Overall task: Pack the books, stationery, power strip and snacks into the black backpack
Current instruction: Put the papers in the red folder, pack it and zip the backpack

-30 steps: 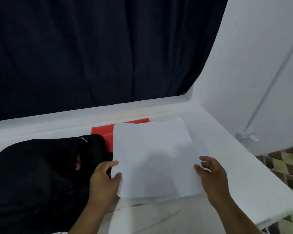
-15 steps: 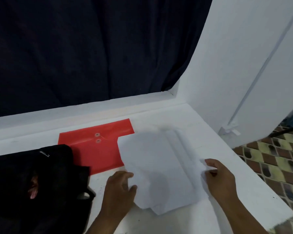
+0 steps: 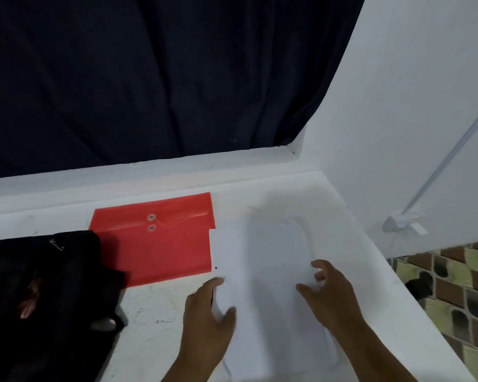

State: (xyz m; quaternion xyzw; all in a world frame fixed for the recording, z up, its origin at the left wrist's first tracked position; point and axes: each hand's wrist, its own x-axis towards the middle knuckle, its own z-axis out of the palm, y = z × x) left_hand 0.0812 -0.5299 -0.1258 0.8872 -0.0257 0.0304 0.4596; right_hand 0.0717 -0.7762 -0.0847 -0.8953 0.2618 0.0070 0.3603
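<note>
We have the stack of white papers (image 3: pixel 271 285) lying flat on the white surface (image 3: pixel 155 321), its left edge just beside the red envelope (image 3: pixel 160 244) and partly over that folder's right side. Our left hand (image 3: pixel 207 323) pinches the near left edge of the sheets, thumb on top and fingers tucked beneath, so that grip is clamped on the paper. Our right hand (image 3: pixel 329 296) hovers over the right part of the stack with fingers loosely spread; we judge it apart from any hold, though blur makes contact hard to read. The black backpack (image 3: pixel 42 299) sits at the far left with its mouth gaping, something pinkish showing inside. The risk we see is the loose sheets fanning or sliding off one another when lifted by one edge alone, since nothing binds them. They could also buckle or crease against the bag's soft, sagging opening, or drag the envelope along with them.
</note>
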